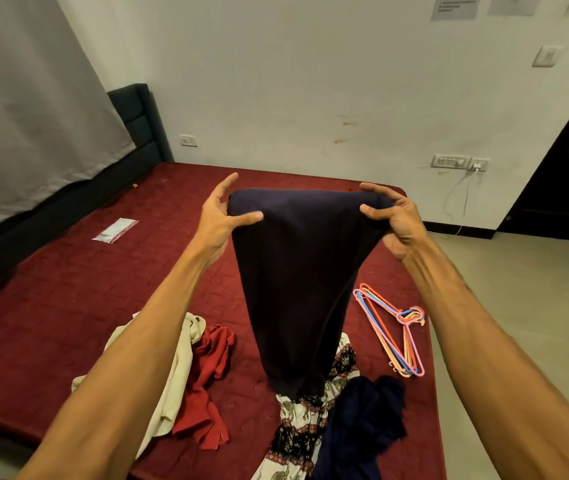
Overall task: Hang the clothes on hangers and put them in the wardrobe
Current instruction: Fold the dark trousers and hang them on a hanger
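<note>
I hold a dark navy garment [302,282] up over the bed, its top edge stretched between both hands and its lower end hanging down to the clothes pile. My left hand [219,220] pinches the garment's left top corner between thumb and fingers. My right hand [392,220] grips the right top corner with curled fingers. A bundle of pink, orange and blue plastic hangers [395,329] lies on the bed to the right of the garment. No wardrobe is in view.
On the maroon mattress [68,289] lie a cream garment [179,382], a red garment [208,379], a white patterned garment [305,424] and another navy garment [362,424]. A small plastic packet [115,230] lies farther back. A dark door [567,161] stands at right, beside bare floor [518,289].
</note>
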